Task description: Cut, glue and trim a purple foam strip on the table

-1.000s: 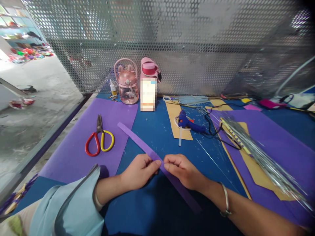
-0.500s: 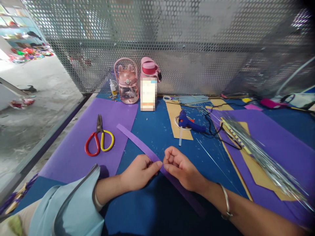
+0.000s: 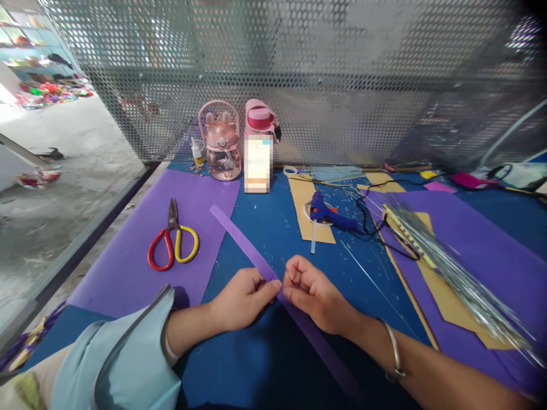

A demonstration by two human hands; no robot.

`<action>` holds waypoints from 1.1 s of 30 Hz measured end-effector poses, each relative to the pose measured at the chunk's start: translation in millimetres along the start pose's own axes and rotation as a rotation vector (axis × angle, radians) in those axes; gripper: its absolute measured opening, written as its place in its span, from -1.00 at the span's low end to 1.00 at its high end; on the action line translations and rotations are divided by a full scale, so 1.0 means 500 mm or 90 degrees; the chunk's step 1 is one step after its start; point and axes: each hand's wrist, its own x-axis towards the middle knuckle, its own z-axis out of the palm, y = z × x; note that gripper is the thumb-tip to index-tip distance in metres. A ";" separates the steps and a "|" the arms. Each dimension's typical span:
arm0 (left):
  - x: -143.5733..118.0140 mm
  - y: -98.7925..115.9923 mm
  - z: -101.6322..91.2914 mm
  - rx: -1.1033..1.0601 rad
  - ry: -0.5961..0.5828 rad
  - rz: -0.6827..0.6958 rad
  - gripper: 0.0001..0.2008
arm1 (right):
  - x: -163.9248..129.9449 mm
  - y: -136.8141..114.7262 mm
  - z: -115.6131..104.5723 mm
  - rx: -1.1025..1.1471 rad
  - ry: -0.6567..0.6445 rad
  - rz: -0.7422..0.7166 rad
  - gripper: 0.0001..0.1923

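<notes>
A long purple strip slants from the upper left down to the lower right across the table. My left hand is closed on its middle, the thumb lying on top. Just to the right, my right hand has curled fingers, with thumb and forefinger pinched at the strip's edge. The strip's lower end passes beneath my right hand into shadow. Left of my hands, scissors with one red and one yellow handle lie on a purple sheet.
A blue glue gun with a dark cord lies beyond my right hand. Thin silvery wires rest on purple and tan sheets at the right. Two pink bottles, one of them a clear-bodied bottle, stand before a perforated metal panel.
The purple strip has swung slightly, its far end shifting up and to the right and its near end reaching lower. Both hands stay almost in place.
</notes>
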 end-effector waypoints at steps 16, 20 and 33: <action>0.000 -0.003 0.001 -0.005 0.016 -0.056 -0.51 | 0.002 0.006 -0.006 -0.028 -0.021 0.008 -0.83; -0.001 -0.009 0.003 -0.021 0.029 -0.025 -0.55 | 0.007 0.003 -0.001 -0.066 -0.024 0.026 -0.91; -0.005 -0.013 0.000 -0.047 -0.018 0.060 -0.74 | 0.007 -0.004 -0.012 -0.299 -0.095 -0.100 -0.61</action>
